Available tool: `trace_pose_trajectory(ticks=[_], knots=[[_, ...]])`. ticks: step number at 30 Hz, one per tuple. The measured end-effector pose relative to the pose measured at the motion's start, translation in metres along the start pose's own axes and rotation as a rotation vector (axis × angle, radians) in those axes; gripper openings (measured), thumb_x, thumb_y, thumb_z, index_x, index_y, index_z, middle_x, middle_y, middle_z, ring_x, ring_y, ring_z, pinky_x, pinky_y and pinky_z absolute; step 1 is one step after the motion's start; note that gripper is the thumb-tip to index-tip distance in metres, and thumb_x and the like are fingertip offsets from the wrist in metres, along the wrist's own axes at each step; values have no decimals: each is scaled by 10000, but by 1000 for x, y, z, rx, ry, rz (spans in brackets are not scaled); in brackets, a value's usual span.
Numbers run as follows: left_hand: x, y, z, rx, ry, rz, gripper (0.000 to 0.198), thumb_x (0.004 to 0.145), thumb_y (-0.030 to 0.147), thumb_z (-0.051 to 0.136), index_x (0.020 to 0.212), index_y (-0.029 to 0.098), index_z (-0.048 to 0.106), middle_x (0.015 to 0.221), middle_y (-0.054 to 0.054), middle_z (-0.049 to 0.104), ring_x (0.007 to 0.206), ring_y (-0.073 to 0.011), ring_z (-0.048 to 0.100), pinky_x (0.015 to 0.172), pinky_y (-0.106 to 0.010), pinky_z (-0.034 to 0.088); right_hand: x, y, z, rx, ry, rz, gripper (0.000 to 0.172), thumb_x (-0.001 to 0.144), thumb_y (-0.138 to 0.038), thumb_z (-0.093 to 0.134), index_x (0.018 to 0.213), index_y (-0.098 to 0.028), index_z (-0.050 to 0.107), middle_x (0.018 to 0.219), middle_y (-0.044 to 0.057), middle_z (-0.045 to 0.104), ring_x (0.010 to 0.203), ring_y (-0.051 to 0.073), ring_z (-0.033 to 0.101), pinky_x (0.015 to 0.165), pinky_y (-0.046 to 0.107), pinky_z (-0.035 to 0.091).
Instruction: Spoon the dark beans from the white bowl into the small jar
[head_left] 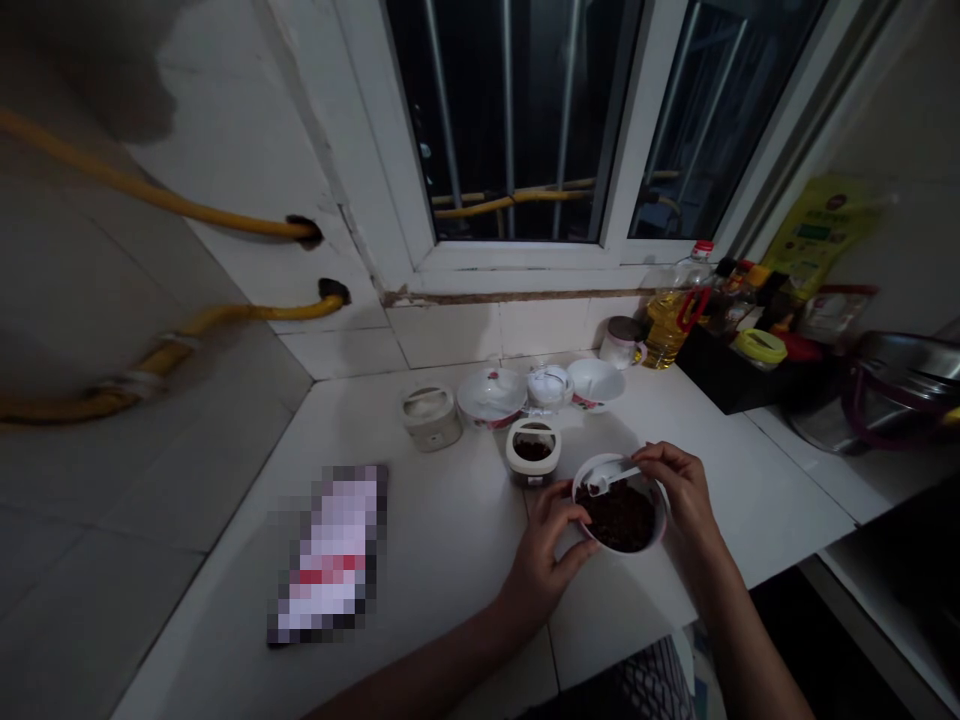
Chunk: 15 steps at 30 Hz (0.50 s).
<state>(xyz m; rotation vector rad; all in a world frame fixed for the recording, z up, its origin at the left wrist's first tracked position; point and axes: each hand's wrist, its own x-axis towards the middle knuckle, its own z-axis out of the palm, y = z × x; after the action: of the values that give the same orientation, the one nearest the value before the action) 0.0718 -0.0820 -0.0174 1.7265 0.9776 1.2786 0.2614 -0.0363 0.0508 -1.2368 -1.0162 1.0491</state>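
Note:
A white bowl point(663, 520) with dark reddish-brown food in it stands near the counter's front edge. My left hand point(551, 540) grips its left rim, fingers and thumb around the side. Between the fingers of my right hand point(679, 485) is the handle of a small white spoon point(606, 480), whose head is over the food inside the bowl. Just behind the bowl sits a small seasoning jar point(532, 452) with a pale lid and dark contents. Left of that jar is another lidded jar point(430, 418) with pale contents.
Along the back stand a white bowl point(491, 397), a container of white powder point(549, 385), another bowl point(596, 382) and a mug point(622, 343). An oil bottle point(667, 320), a black box point(720, 370) and a metal pot point(892, 390) are right. A blurred flat object point(330, 555) lies left.

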Motion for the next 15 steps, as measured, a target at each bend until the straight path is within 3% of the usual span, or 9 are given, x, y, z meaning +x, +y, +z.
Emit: trace_pose_trajectory(ticks=[4,8,12,15], knots=[[0,-1,0,5,3,1,96,841,255,639,930,219,625,1228,-110,517,1235,-274,486,1017,-415,420,1,1,-1,44,36,45,19,542,-177,659,540,-194,666,542,-3,603,510,121,475,507,254,339],[0,-1,1,13,4,13,94,838,246,640,927,217,626,1220,-114,518,1226,-275,490,1015,-420,418,11,1,-6,20,53,7,27,543,-196,675,524,-199,657,558,9,626,584,152,536,619,285,400],[0,-1,1,14,11,-1,94,837,247,642,924,216,627,1228,-117,514,1230,-274,489,1016,-415,418,19,-13,1,-35,7,-155,61,621,-256,698,601,-206,670,537,-2,602,636,180,570,716,323,433],[0,-1,1,19,9,0,92,833,251,641,918,217,629,1226,-112,525,1228,-275,488,1016,-417,420,14,-26,22,-132,-39,-382,60,729,-275,668,725,-216,677,607,-4,620,651,180,575,727,339,454]])
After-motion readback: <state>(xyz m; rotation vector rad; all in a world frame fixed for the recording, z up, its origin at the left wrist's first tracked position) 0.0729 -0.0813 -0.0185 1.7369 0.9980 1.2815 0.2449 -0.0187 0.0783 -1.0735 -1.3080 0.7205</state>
